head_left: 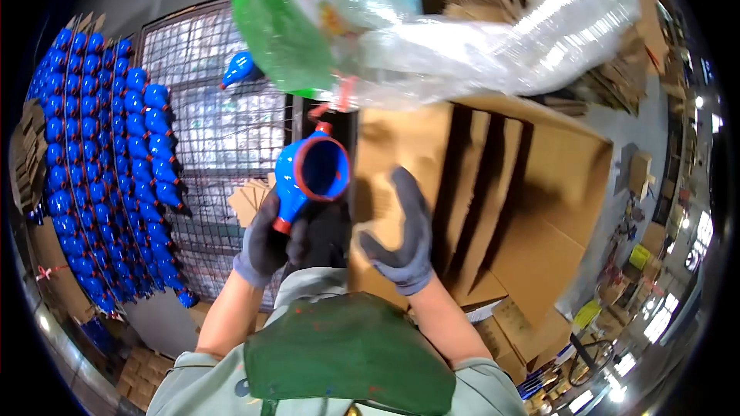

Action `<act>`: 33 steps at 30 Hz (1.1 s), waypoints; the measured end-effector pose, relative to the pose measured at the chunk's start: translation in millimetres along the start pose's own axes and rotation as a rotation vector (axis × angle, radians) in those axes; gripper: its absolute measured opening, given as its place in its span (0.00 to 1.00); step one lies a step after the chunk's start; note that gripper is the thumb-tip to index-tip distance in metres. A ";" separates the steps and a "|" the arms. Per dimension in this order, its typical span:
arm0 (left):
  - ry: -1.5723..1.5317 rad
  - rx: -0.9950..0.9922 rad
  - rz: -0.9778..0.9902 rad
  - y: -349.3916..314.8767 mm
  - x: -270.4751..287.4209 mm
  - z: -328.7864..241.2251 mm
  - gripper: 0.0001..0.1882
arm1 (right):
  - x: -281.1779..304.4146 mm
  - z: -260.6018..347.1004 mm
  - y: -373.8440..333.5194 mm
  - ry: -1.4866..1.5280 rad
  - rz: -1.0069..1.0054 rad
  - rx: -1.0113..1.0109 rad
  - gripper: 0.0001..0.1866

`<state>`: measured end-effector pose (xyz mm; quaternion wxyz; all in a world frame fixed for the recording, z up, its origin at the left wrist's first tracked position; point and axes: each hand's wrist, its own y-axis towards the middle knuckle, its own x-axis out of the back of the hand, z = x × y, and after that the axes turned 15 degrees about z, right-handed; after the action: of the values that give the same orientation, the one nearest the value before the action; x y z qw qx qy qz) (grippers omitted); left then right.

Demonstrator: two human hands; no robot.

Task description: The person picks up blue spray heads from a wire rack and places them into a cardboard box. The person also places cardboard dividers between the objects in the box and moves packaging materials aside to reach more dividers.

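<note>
My left hand (268, 245) is closed around the lower end of a shiny blue hollow pipe fitting (288, 185). It has a wide round mouth with a red rim, turned up and to the right, and narrower red-edged ends at top and bottom. My right hand (407, 239) is open to the right of the fitting, thumb and fingers apart, holding nothing. Both hands wear dark grey gloves. Under the right hand is an open cardboard box (574, 185) with upright cardboard dividers (493, 192); its depths are in shadow.
Many similar blue fittings (96, 162) stand stacked in rows at left on a wire-mesh surface (212, 123). A single blue fitting (240, 68) lies apart near the far edge. Clear and green plastic bags (478, 58) overhang the box's far side. Small cardboard pieces (248, 200) lie by my left hand.
</note>
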<state>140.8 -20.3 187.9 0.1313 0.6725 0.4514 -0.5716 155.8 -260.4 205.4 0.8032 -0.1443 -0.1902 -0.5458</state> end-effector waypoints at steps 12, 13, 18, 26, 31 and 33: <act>2.931 0.376 1.014 140.8 -121.9 169.9 0.16 | 115.1 -141.7 -5.3 1.008 -0.510 0.054 0.37; 2.720 1.107 0.927 187.1 -128.7 187.8 0.17 | 119.6 -149.5 -1.9 0.711 -0.512 0.095 0.35; 2.793 1.034 0.586 235.0 -81.4 215.9 0.16 | 83.3 -167.2 4.5 -0.171 -0.549 -0.020 0.38; 2.807 0.914 0.565 232.5 -67.6 218.1 0.16 | 57.8 -206.7 11.3 -0.688 0.012 -0.304 0.32; 2.774 0.890 0.683 214.5 -87.1 204.2 0.17 | 43.0 -225.5 42.6 -0.886 0.438 -0.418 0.30; 2.704 0.900 0.785 182.0 -108.2 180.3 0.17 | 34.2 -211.6 53.8 -0.824 0.551 -0.357 0.25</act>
<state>168.0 -296.2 165.9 -0.4518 0.7420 -0.1897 0.4574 248.6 -362.0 32.5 0.7385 -0.5261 -0.3492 -0.2365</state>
